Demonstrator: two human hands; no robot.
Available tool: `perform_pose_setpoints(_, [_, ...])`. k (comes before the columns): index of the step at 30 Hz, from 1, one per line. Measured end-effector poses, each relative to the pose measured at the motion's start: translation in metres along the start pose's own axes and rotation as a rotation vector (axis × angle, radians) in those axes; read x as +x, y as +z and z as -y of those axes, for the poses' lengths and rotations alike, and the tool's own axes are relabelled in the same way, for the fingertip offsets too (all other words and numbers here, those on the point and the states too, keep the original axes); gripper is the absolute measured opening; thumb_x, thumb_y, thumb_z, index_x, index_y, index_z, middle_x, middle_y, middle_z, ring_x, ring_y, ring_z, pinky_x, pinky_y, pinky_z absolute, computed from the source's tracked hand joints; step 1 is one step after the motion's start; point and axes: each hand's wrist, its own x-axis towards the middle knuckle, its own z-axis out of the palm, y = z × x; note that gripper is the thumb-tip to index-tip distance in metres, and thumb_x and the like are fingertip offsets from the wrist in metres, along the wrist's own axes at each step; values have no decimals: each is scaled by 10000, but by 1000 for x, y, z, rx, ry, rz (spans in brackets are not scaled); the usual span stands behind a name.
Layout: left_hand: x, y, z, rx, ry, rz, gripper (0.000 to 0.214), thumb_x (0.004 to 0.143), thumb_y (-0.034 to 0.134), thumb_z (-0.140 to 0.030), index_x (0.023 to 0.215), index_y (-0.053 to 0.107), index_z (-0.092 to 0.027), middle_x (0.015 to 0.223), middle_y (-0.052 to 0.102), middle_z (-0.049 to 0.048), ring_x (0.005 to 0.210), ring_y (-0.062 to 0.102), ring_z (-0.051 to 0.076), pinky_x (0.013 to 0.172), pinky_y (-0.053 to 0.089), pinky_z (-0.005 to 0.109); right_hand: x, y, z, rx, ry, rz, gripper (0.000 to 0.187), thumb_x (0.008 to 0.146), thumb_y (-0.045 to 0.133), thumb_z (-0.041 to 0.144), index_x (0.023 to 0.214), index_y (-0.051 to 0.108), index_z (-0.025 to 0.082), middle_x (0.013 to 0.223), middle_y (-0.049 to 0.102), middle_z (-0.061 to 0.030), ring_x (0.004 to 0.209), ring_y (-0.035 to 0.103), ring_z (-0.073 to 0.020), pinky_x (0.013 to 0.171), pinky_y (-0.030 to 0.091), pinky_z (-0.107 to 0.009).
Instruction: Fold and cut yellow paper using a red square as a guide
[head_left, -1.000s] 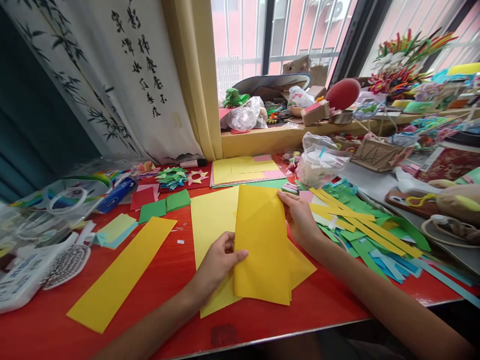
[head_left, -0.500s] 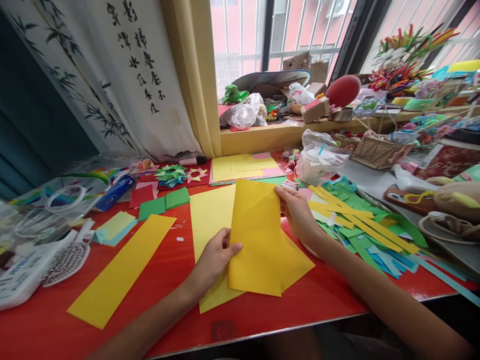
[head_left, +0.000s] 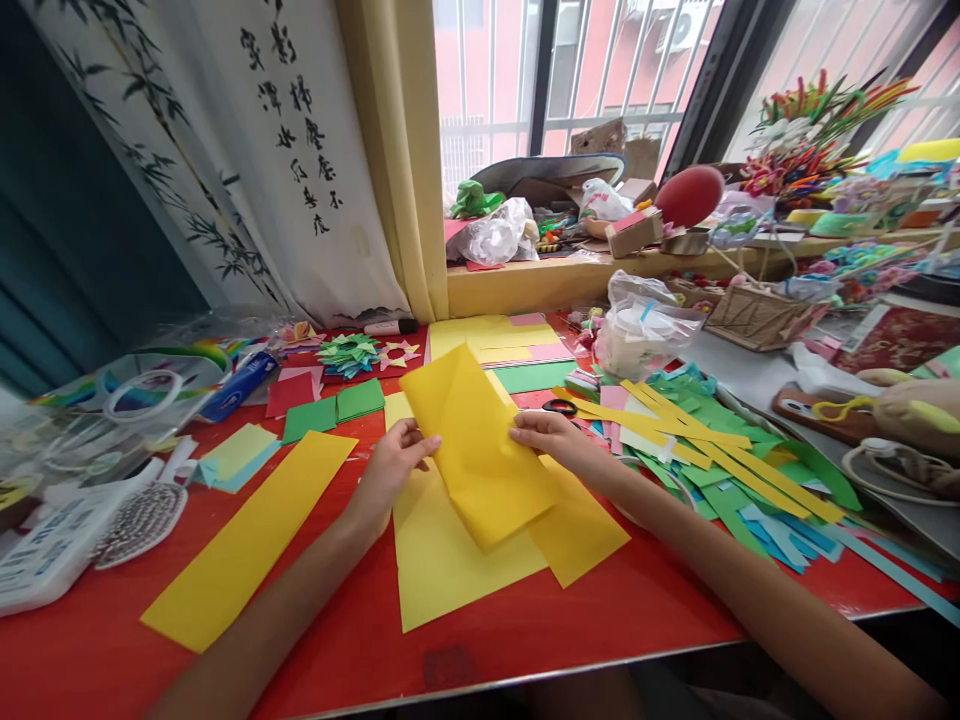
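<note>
Between my two hands a folded sheet of golden-yellow paper (head_left: pixel 480 450) is held up, tilted to the left at its top. My left hand (head_left: pixel 401 460) pinches its left edge, thumb on the front. My right hand (head_left: pixel 551 440) grips the right edge, with the fingertips at the border. Beneath lies a pale yellow sheet (head_left: pixel 450 580) on the red table. Another golden-yellow piece (head_left: pixel 581 535) sticks out from under the held paper at the right. A long yellow strip (head_left: pixel 251 540) rests to the left of my left hand.
Green, blue and yellow paper strips (head_left: pixel 720 460) are heaped at the right. Scissors (head_left: pixel 560 406) lie beyond my right hand. Green squares (head_left: pixel 334 410), a blue box (head_left: pixel 238 388) and a white tray (head_left: pixel 67 540) occupy the left. Stacked coloured sheets (head_left: pixel 487 340) sit at the back.
The held yellow paper has turned from upright to tilted, its top swinging left. My left hand has moved up and left, my right hand down and left along the edge. The scissors have come into sight.
</note>
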Motion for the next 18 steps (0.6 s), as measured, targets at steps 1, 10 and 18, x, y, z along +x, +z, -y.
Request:
perform_pose_setpoints(1, [2,-4,-3,0,16,-17,341,698,621,-363,974,568,-170,975,631,64,852,574,184,666,425,265,0,-3,2,-10,22,50,225,735,570,380,666,550,167,616,479,28,568,457,-99,554,379,-233])
perform_pose_setpoints(10, [8,-16,-18,-30,-33,-37,364,624,676,-385,935,644,-198,938,666,46,848,583,181,707,411,256,-6,-19,19,-150,70,288,210,691,565,257,505,517,172,546,414,33,555,412,-109,543,321,-235])
perform_pose_setpoints(18, [3,-13,-21,73,63,44,209,662,643,-376,707,624,-173,739,612,10,699,529,147,651,377,240,-9,-29,23,-217,71,217,212,723,576,353,594,587,185,605,489,26,560,417,-108,499,281,-224])
